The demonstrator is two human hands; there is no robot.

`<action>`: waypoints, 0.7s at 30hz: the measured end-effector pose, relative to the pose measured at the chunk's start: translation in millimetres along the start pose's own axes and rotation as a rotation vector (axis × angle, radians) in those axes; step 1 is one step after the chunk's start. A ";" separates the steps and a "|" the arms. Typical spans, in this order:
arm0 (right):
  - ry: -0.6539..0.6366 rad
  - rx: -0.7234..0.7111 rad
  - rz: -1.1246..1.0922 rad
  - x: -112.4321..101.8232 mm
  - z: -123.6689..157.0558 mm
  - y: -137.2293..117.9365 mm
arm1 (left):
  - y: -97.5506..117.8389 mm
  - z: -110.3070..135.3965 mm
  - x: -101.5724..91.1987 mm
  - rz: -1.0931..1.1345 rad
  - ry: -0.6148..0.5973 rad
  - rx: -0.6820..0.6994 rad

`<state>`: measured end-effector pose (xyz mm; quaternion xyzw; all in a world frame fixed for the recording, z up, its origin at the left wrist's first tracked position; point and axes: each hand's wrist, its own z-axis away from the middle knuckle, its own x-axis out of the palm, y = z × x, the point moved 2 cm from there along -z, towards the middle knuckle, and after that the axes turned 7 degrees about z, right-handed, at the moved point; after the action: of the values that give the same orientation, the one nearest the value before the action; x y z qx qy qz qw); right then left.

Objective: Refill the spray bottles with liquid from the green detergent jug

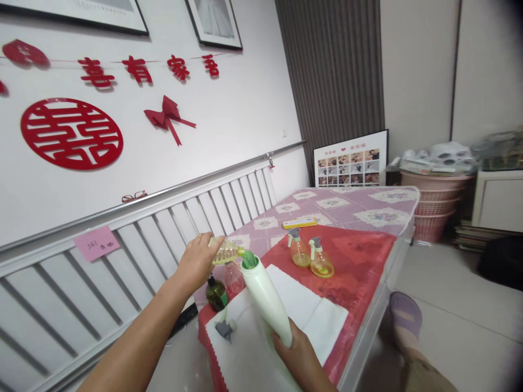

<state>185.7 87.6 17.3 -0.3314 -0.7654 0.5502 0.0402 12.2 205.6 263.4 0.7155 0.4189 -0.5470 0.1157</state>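
Observation:
My left hand [199, 256] is wrapped around a clear plastic bottle [227, 252] with a yellow neck, tipped sideways to the right. Its neck meets something green [248, 260] at the open mouth of a tall pale bottle; whether that is a funnel or liquid I cannot tell. My right hand [300, 348] grips this pale bottle [267, 302] low on its side, and it leans toward the left. Below my left hand stand a dark green bottle [216, 294] and a clear pinkish bottle [234, 279]. A grey spray head [225, 329] lies on the white cloth [327, 316].
Two clear spray bottles, one upright [299, 253] and one with yellow liquid [322, 264], stand on the red cloth [359, 250]. Behind them lies a yellow-and-white box [299, 222]. A white railing [163, 234] runs along the left. Pink baskets [435, 207] stand at right.

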 end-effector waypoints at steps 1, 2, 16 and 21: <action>0.001 -0.005 0.001 0.1 -0.1 0.1 | 0.2 0.0 -0.2 0.000 0.001 0.001; -0.001 -0.009 0.004 0.1 0.0 -0.1 | 0.3 0.0 -0.5 0.001 0.002 0.001; -0.002 0.006 -0.008 -1.9 0.5 -3.2 | 1.5 -1.3 -2.8 -0.029 -0.015 -0.003; 0.013 0.025 -0.031 -2.5 0.0 -5.3 | 1.3 -1.2 -2.9 -0.033 -0.006 0.003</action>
<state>185.2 85.3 22.6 -0.3227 -0.7630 0.5570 0.0579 13.9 204.1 266.0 0.7070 0.4297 -0.5515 0.1070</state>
